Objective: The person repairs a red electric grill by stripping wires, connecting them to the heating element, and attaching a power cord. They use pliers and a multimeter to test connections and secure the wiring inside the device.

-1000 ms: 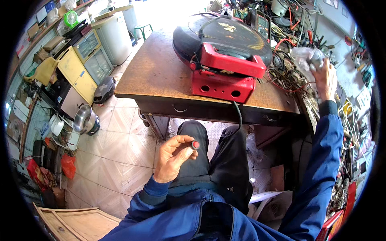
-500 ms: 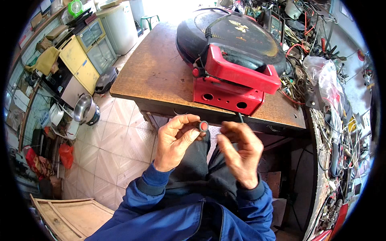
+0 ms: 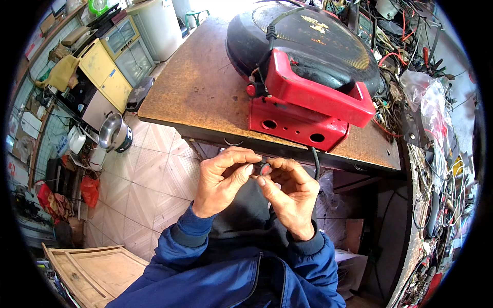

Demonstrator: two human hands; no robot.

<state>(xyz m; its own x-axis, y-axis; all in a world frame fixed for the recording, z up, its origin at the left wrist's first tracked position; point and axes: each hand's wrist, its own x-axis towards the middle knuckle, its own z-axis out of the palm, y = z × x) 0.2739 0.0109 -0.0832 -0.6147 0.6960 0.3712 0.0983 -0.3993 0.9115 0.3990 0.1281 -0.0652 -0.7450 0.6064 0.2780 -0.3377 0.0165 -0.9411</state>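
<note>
A small round black part with a red face (image 3: pixel 265 169), like a push button or indicator lamp, is held between both hands above my lap. My left hand (image 3: pixel 222 180) pinches it from the left with thumb and fingertips. From the right, my right hand (image 3: pixel 291 194) closes thumb and fingers on its edge. Just beyond them, at the front of the wooden table (image 3: pixel 185 97), stands a large round black electric griddle (image 3: pixel 308 43) with its lid down. Its red handle (image 3: pixel 318 97) sits over a red panel (image 3: pixel 295 128) with two round holes.
A black cable (image 3: pixel 316 164) hangs from beneath the panel. Tangled wires and tools (image 3: pixel 395 97) crowd the right side, with a clear plastic bag (image 3: pixel 426 95) among them. A steel pot (image 3: pixel 113 132) stands on the tiled floor at left, near a yellow cabinet (image 3: pixel 105 74).
My right hand has moved left and taken hold of the round part, which now tilts to the right. The view has shifted slightly.
</note>
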